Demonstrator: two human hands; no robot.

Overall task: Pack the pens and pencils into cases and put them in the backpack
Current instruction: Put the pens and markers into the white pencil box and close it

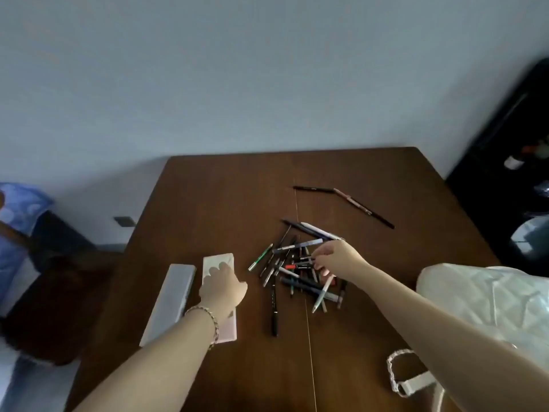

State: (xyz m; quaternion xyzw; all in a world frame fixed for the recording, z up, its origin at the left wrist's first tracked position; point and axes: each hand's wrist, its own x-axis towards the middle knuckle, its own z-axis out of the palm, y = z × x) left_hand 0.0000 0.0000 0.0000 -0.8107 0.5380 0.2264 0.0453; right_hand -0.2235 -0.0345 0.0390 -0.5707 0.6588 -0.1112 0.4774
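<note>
Head view:
- Surface (222, 188): brown wood, filling the centre of the frame.
- Pile of pens (292, 273): loose heap at centre, crossing each other.
- Two dark pencils (367, 209): apart from the heap, upper right of the surface.
- Pink case (223, 259): lower left of centre; grey case (169, 298) just beside it, further left.
- Left hand (222, 285): fingers straight, resting flat on the pink case.
- Right hand (335, 260): fingertips curled, pinching a dark pen (303, 259) in the heap.
- White backpack (490, 298): right edge of the frame.
</note>
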